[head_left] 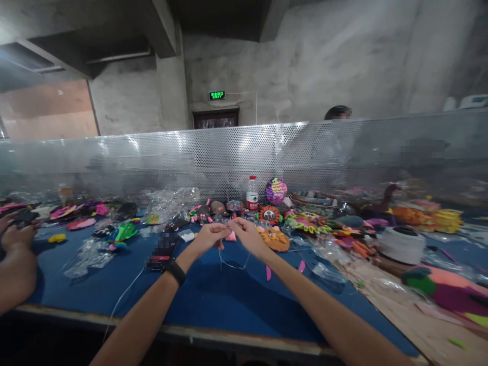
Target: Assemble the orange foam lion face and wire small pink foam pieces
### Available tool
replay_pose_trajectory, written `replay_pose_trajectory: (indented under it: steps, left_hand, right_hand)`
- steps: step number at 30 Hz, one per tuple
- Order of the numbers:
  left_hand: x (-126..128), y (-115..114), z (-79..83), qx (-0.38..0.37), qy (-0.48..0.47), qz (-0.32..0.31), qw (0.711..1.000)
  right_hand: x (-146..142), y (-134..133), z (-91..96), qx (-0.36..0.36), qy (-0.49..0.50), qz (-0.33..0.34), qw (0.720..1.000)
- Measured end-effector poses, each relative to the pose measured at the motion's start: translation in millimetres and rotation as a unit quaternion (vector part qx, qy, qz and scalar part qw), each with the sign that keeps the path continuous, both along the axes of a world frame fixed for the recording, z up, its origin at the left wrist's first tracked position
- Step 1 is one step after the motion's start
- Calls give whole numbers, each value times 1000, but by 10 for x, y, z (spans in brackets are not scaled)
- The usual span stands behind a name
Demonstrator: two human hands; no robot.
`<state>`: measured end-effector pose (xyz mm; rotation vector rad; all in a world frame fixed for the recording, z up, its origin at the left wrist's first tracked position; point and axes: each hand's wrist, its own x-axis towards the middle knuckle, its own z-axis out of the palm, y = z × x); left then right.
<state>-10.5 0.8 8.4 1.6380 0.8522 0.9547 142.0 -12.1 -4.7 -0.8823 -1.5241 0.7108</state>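
Above the blue table mat, my left hand (210,238) and my right hand (247,236) meet with their fingertips pinched together. A thin white string (233,266) hangs in a loose loop from the fingers of both hands. Between the hands shows a small pink piece (231,236), partly covered by fingers; I cannot tell which hand holds it. An orange animal-face foam piece (276,240) lies just beyond my right hand. Left of my left hand is a phone (164,249) with a white cable (125,292). Two pink slivers (268,273) lie near my right forearm.
At far left, another person's hands (19,234) hold something dark. A water bottle (252,194) and a patterned ball (276,190) stand by a perforated metal divider (236,152). Colourful foam pieces and plastic bags (89,256) spread across the table. A white spool (402,245) stands right.
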Motion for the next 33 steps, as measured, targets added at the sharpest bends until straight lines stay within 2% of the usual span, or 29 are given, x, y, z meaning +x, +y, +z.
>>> replay_pose_trajectory:
  steps: [12, 18, 26, 33]
  left_hand:
    - [-22, -22, 26, 5, 7, -29, 1000]
    - [-17, -56, 55, 0, -11, -28, 1000]
    - [-29, -13, 31, 51, -10, 1, 999]
    - [-38, 22, 11, 58, -7, -6, 998]
  right_hand:
    - [22, 6, 4, 24, -22, -40, 999]
    - [9, -3, 13, 21, -21, -49, 998]
    - [2, -34, 40, 3, -27, -42, 999]
    - [-7, -45, 48, -7, -32, -47, 998]
